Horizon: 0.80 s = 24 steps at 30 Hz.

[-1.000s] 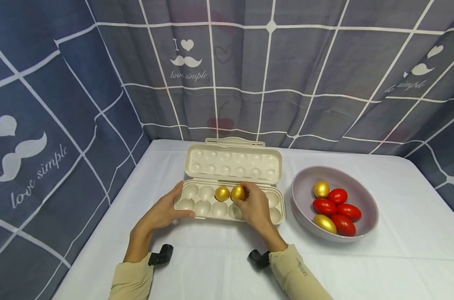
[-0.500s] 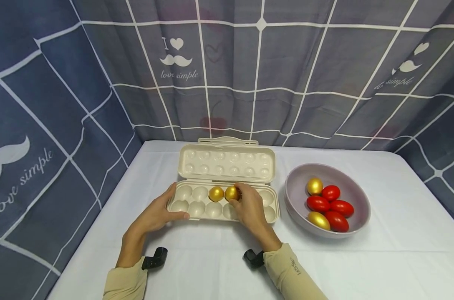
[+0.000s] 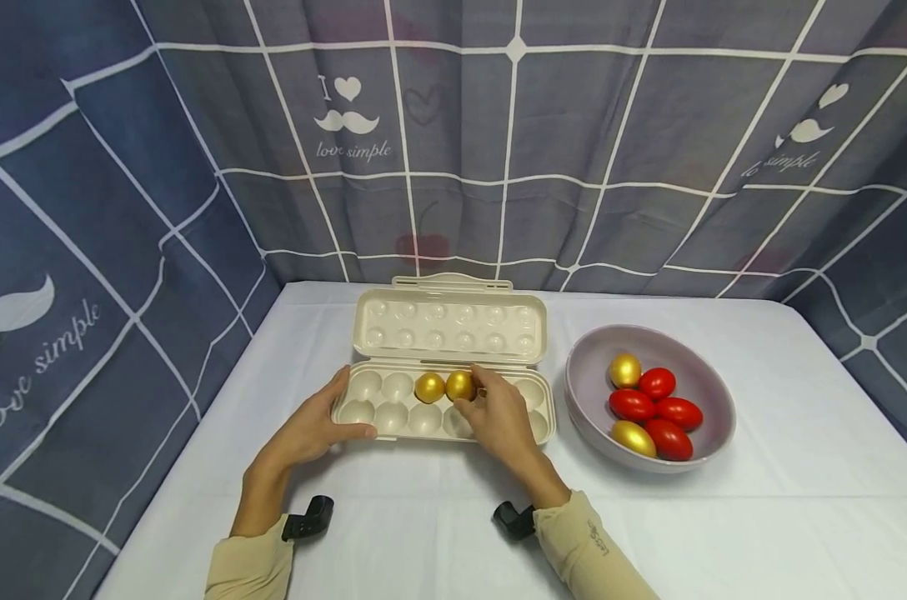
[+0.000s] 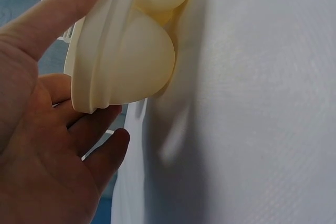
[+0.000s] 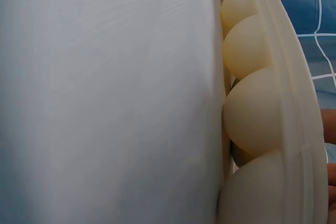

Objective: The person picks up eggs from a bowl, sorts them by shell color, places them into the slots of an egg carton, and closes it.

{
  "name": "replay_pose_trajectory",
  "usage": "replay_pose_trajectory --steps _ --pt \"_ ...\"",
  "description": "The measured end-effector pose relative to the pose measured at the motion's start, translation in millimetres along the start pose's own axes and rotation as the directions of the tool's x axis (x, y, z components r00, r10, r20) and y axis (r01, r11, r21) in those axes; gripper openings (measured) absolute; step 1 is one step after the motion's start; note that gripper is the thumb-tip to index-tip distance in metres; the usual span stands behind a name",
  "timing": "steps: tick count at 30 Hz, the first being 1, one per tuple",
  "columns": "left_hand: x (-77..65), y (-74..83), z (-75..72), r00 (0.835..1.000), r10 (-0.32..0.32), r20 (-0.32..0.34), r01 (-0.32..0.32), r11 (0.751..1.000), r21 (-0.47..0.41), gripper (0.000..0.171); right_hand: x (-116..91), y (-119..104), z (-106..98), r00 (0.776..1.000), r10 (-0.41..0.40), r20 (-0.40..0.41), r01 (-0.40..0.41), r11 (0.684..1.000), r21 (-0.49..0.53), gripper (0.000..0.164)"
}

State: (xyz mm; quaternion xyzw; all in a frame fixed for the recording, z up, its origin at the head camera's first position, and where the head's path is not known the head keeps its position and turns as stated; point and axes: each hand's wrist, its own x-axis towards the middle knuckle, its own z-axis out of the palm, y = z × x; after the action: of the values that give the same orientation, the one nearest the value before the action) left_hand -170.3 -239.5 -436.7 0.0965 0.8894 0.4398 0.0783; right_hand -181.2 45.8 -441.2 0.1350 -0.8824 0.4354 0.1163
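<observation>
A gold egg, at the back row of the egg carton, is pinched by the right hand; the left hand grips the carton's left end; seating the egg seems in hand, the next move calling for a clean release; right of the carton stands a bowl.

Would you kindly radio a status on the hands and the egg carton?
Left hand gripping egg carton at left end. Right hand holding golden egg at back row. Another golden egg beside it. Bowl to the right, seemingly not in the way.
</observation>
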Motion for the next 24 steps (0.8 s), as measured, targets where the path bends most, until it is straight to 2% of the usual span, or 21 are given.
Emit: replay_pose_trajectory --steps 5,12,18,24 --pt "-0.7 0.5 0.1 1.0 -0.002 0.003 0.002 1.0 0.0 0.114 -1.2 0.9 -7.4 0.999 0.013 -0.051 -0.008 0.996 0.093 0.048" --pt "0.2 1.2 0.1 1.0 0.004 -0.001 -0.004 1.0 0.008 0.114 -1.5 3.4 -30.5 0.991 -0.007 -0.133 0.033 0.98 0.196 0.042" --pt "0.8 1.4 0.4 1.0 0.004 -0.004 -0.004 1.0 0.02 0.114 -7.0 7.5 -48.3 0.991 0.014 -0.129 0.024 0.958 0.287 0.047" --pt "1.1 2.6 0.7 1.0 0.004 -0.002 -0.004 1.0 0.02 0.114 -12.4 9.0 -69.2 0.992 0.014 -0.127 0.025 0.954 0.297 0.05"
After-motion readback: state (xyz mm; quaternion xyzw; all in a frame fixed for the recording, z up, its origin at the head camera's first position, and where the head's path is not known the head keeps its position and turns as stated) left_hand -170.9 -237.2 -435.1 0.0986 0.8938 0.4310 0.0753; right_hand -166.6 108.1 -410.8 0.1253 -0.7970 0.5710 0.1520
